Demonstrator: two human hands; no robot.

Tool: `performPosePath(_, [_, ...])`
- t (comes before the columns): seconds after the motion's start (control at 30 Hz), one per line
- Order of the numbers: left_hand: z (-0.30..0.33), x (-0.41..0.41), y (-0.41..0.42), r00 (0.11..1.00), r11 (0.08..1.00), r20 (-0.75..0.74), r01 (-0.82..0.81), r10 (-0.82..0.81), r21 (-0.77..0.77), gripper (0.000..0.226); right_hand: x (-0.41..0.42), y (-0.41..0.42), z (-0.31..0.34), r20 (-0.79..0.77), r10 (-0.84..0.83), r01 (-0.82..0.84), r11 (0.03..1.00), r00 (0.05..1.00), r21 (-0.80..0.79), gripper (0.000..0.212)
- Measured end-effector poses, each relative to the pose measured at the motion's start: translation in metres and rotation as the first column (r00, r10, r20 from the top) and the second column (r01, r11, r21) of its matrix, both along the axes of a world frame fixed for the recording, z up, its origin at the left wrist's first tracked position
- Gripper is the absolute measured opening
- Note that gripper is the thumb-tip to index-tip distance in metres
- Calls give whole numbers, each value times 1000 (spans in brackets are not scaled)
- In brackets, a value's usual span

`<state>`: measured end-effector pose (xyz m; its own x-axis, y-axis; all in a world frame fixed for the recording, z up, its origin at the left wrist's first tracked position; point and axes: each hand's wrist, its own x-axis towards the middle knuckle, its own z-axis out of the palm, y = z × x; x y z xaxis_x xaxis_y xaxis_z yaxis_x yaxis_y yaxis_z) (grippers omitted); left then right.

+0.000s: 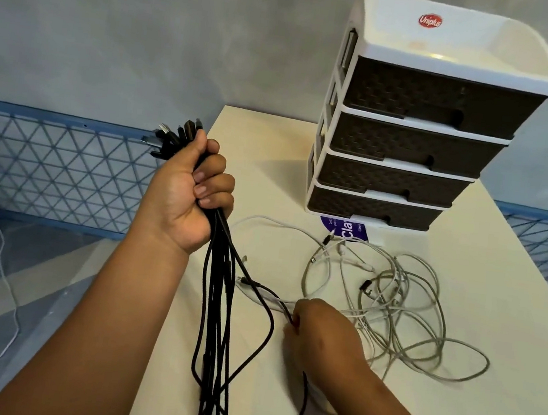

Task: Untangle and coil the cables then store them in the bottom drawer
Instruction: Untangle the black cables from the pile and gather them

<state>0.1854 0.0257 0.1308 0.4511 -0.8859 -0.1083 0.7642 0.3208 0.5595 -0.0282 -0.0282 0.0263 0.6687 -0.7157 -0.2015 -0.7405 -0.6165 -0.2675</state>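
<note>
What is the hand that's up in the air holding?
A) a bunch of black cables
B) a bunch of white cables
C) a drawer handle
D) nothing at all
A: the left hand is closed in a fist around the black cables, plug ends sticking out above it, while the white cables lie tangled on the table.

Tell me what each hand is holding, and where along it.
Left hand fists the black cables just below their plug ends. Right hand pinches one black cable mid-length on the table.
</note>
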Motion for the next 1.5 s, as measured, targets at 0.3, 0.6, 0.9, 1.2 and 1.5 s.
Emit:
performPosePath(0.3, [6,-12,-2,997,998,42,67,-68,8,31,-6,-1,39,-55,-53,46,992,997,-117,12])
performPosePath(0.6, [25,-38,10,990,995,110,95,-93,-7,32,-46,11,95,20,-27,29,991,999,-133,16])
performPosePath(0.9, [63,-101,44,965,999,260,36,-37,6,40,-109,35,47,30,217,-216,933,976,288,23])
performPosePath(1.2, [120,-201,80,884,999,467,2,16,-39,40,-190,50,51,148,282,-299,948,948,106,50])
performPosePath(1.5, [180,-279,70,874,988,483,27,50,-152,37,-182,85,138,897,-118,-523,778,425,350,36])
